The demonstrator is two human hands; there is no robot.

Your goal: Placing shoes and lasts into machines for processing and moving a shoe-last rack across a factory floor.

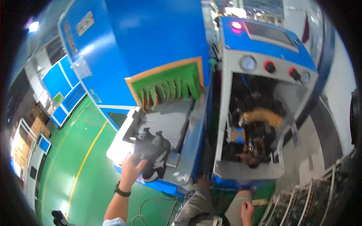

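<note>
A pair of black shoes [152, 152] with white marks and pale soles sits at the near end of a grey conveyor belt [166, 118]. My left hand [132, 170] is at their left side, thumb and fingers spread apart. Its fingertips are close to the nearer shoe; whether they touch it is hard to tell. A black band circles that wrist. Low at the right, beside my thigh, my right hand [247, 211] hangs with its fingers curled in, and no object shows in it.
The belt runs from a big blue machine [158, 34] with green strip curtains [169, 88]. To the right stands a blue and white press [249, 173] with gauges, knobs and a lit red lamp. A wire rack [301, 199] is at the lower right; a hose [145, 205] lies on the green floor.
</note>
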